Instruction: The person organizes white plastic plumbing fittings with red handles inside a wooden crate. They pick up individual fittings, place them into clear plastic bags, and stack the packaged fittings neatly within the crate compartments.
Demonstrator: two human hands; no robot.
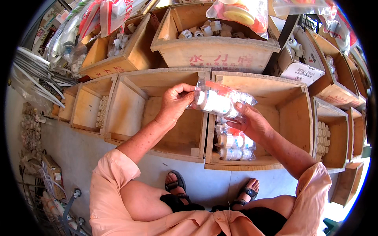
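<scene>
Between my hands is a clear plastic bag of white pipe fittings [215,103], held up above the edge shared by two wooden boxes. My left hand [178,101] pinches the bag's left end between thumb and fingers. Closed on its right end is my right hand [252,120], thumb on top. Below it, more bagged white fittings [235,147] lie stacked along the left side of the right wooden box [285,114]. The left wooden box [165,114] shows a bare wooden bottom.
Boxes with white fittings [102,112] [323,135] stand on both sides. Behind, a large wooden bin [216,53] holds loose white fittings, with plastic bags [244,17] hanging above. Grey pipes [37,76] lie at left. My sandalled feet [175,183] rest on the floor before the boxes.
</scene>
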